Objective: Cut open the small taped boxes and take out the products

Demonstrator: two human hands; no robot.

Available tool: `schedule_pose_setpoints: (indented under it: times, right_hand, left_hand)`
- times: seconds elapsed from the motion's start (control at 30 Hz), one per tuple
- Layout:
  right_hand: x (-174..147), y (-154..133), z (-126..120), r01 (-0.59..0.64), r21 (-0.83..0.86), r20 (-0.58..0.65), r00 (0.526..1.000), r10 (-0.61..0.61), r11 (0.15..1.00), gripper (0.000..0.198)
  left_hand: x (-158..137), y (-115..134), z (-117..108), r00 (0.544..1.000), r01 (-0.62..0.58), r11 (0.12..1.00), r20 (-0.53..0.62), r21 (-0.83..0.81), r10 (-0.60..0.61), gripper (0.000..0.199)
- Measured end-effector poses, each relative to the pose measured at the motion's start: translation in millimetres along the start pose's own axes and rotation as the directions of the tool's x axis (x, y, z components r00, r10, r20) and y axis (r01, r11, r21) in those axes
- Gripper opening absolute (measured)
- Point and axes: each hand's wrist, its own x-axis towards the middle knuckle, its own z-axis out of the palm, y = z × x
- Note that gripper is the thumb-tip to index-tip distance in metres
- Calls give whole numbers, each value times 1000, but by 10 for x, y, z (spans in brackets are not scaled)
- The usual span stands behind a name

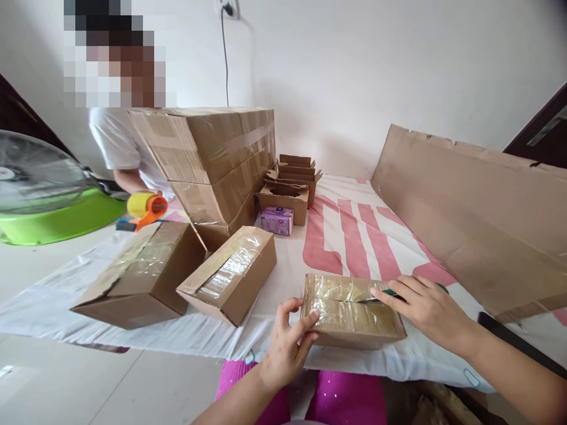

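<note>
A taped cardboard box lies on the cloth-covered table right in front of me. My left hand grips its left end, with fingers on the top and the near side. My right hand is closed around a slim green utility knife, held over the right part of the box's top seam. Its blade is hidden. Clear tape covers the top, and the seam gapes a little just left of the knife. Two more taped boxes, a nearer one and one farther left, stand on the table to the left.
Stacked cartons rise at the back left, with a person in a white shirt behind. An orange tape dispenser is near them. Beyond are opened boxes and a purple pack. A large cardboard sheet leans right; a green fan stands left.
</note>
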Motion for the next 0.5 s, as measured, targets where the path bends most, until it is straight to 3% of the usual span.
schedule_pose_setpoints:
  times: [0.13, 0.23, 0.3, 0.37, 0.43, 0.5]
  right_hand:
    - [-375, 130, -35, -87, -22, 35, 995, 88, 996, 55]
    - [-704, 216, 21, -250, 21, 36, 968, 249, 968, 55]
    - [-917, 233, 152, -435, 34, 13, 900, 435, 900, 46]
    - [-1099, 197, 378, -603, 59, 36, 797, 602, 795, 42]
    - [-1229, 102, 668, -705, 122, 124, 709, 694, 699, 44]
    - [-1295, -37, 963, -756, 184, 227, 655, 721, 629, 44]
  left_hand:
    - [14, 25, -16, 1000, 22, 999, 13, 24, -23, 36]
    - [35, 53, -44, 999, 44, 999, 12, 15, -44, 42]
    - [45, 78, -59, 999, 43, 999, -6, -17, -43, 45]
    - [48, 103, -63, 999, 41, 997, -33, -70, -44, 42]
    - [46, 126, -56, 993, 83, 986, -75, -146, -95, 38]
    - [49, 144, -50, 972, 169, 955, -118, -243, -202, 42]
